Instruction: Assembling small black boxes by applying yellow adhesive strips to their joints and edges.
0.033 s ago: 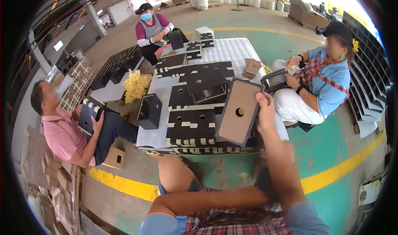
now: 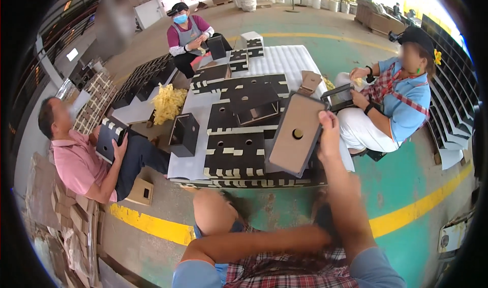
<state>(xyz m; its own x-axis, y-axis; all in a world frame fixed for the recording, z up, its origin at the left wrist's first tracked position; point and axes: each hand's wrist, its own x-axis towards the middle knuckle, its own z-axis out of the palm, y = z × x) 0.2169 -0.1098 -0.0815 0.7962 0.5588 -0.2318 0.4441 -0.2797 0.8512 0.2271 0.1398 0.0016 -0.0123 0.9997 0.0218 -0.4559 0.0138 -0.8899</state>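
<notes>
My right hand (image 2: 329, 128) grips the right edge of a rectangular box (image 2: 291, 145) and holds it tilted above the near right of the table. The side facing me is a brown board with a black rim and a round hole. My left forearm (image 2: 254, 245) crosses my lap to the right. Its hand is hidden behind my right forearm, so its fingers do not show. Beneath and beside the held box, black boxes (image 2: 234, 156) with strips of pale tape lie in rows. On them rests an open-ended black box (image 2: 254, 105).
A black box (image 2: 184, 135) stands on the table's left. Small brown boards (image 2: 309, 81) lie at the right. Co-workers (image 2: 86, 158), (image 2: 190, 39), (image 2: 406, 92) sit around the table, each with a box. Yellow strips (image 2: 169, 104) are heaped at the left.
The held box and my right hand have shifted slightly to the right and up. A blurred shape now shows at the upper left.
</notes>
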